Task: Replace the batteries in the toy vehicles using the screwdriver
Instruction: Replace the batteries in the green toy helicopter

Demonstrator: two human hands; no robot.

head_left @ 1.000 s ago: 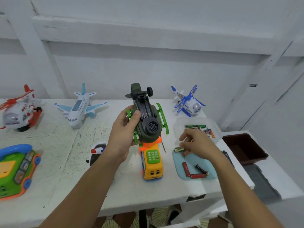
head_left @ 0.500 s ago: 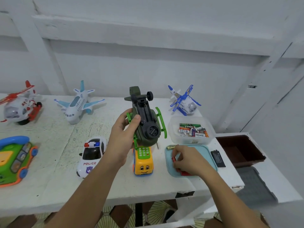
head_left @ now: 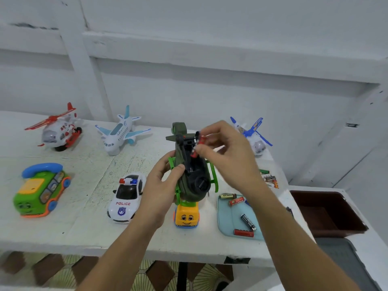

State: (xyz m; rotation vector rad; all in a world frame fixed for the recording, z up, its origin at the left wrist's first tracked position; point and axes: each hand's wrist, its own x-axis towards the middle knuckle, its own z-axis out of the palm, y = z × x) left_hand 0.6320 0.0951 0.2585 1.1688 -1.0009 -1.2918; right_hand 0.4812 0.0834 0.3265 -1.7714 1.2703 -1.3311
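My left hand grips an olive-green toy helicopter, held belly up above the table with its open battery bay facing me. My right hand pinches a red battery at the top of that bay. A light-blue tray at the right holds several loose batteries, red and black. A clear box of batteries sits behind the tray, partly hidden by my right forearm. No screwdriver is clearly visible.
On the white table stand a police car, a yellow toy bus below the helicopter, a green phone car, a white airliner, a red-white helicopter and a blue plane. A brown bin sits at right.
My right hand has risen from the blue tray with a red battery and brought it to the helicopter's battery bay. The left hand keeps holding the helicopter.
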